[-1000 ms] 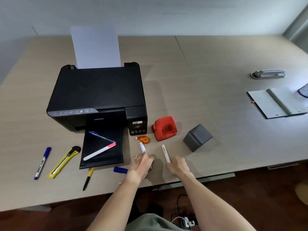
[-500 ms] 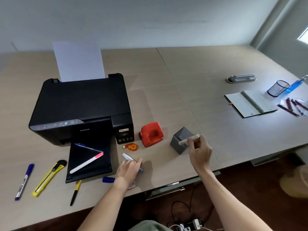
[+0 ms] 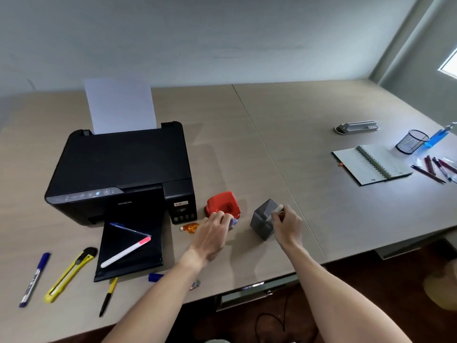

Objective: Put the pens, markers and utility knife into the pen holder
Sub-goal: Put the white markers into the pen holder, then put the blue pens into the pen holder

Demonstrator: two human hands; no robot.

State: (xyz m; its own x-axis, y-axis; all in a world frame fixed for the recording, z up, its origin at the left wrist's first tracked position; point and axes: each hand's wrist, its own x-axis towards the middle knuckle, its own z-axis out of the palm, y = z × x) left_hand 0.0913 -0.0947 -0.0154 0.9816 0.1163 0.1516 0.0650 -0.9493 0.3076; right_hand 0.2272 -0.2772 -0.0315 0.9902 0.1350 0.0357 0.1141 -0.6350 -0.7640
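Observation:
A grey angular pen holder [image 3: 262,220] stands near the table's front edge. My right hand [image 3: 286,225] is shut on a white pen [image 3: 278,209] right over the holder's top. My left hand [image 3: 214,232] is shut on a white marker with a purple end [image 3: 233,222], just left of the holder. On the printer's tray lie a white-and-pink marker [image 3: 126,251] and a blue pen [image 3: 128,228]. Left of the tray lie a yellow utility knife [image 3: 70,274], a blue marker [image 3: 34,279] and a yellow-black pen [image 3: 108,296]. A blue cap [image 3: 155,277] shows beside my left forearm.
A black printer [image 3: 121,169] with paper stands at the left. A red hole punch [image 3: 223,206] and an orange correction tape [image 3: 191,228] sit between the printer and holder. Far right are a notebook [image 3: 371,164], a mesh cup [image 3: 411,141], several pens [image 3: 435,168] and a stapler [image 3: 357,126].
My right hand carried the white pen from the table up to the holder's top. My left hand picked up the white marker and moved it right, toward the holder.

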